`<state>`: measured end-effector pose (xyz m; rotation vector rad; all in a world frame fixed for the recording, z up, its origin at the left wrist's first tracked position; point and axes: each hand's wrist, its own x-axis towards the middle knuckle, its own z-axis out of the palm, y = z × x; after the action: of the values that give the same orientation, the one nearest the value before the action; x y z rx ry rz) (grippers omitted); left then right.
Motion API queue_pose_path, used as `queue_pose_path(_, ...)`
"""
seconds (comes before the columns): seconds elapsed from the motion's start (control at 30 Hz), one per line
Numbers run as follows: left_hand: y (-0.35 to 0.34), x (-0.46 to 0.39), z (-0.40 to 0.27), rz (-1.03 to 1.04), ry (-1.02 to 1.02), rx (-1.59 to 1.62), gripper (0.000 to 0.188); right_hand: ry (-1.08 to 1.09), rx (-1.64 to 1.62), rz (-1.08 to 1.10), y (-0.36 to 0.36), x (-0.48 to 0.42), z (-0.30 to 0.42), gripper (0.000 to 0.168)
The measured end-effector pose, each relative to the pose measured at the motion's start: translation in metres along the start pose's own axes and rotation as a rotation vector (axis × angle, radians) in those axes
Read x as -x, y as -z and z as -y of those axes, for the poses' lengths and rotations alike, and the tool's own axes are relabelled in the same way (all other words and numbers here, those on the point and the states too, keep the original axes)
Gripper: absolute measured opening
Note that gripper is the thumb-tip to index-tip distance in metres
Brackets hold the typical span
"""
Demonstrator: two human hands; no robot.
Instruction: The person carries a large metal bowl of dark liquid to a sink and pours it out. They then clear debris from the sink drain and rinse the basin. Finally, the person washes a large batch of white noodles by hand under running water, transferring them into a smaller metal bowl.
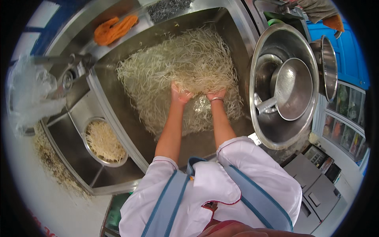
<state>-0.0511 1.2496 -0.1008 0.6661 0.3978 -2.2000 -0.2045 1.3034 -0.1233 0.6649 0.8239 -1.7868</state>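
A thick mass of pale bean sprouts (189, 59) floats in the water of a large stainless steel sink basin (112, 89). My left hand (179, 94) is pushed under the near side of a raised heap of sprouts, wrist at the water. Close to its right, my right hand (217, 94), with a bracelet on the wrist, cups the same heap. Sprouts cover the fingers of both hands, so only the backs and wrists show. Rippling water with more sprouts lies between my forearms.
Left, a round metal colander (88, 145) of sprouts sits in a smaller basin beneath a faucet (80, 69) and plastic bag (29, 91). An orange mesh cloth (115, 29) rests on the far ledge. Right, a large metal bowl (254, 124) holds a handled scoop (294, 89).
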Motion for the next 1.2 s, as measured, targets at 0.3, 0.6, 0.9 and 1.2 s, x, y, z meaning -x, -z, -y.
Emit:
queue_pose_path(0.3, -0.11, -0.146, -0.068, 0.048, -0.008, -0.447, 0.046, 0.035, 0.024, 0.463, -0.117, -0.106, 0.01, 0.05)
queue_pose_path(0.6, -0.142, -0.11, -0.066, -0.065, -0.274, -0.532, 0.033, 0.321, 0.558, 0.402, -0.198, -0.065, -0.071, 0.021)
queue_pose_path(0.9, -0.111, 0.118, 0.001, -0.443, -0.709, -0.657, 0.029, 0.462, 1.537, 0.462, -0.089, 0.109, -0.077, 0.031)
queue_pose_path(1.2, -0.042, 0.171, 0.059, -0.477, -0.677, -0.275, 0.02, 0.134, 1.099, 0.486, -0.04, 0.207, -0.074, 0.03)
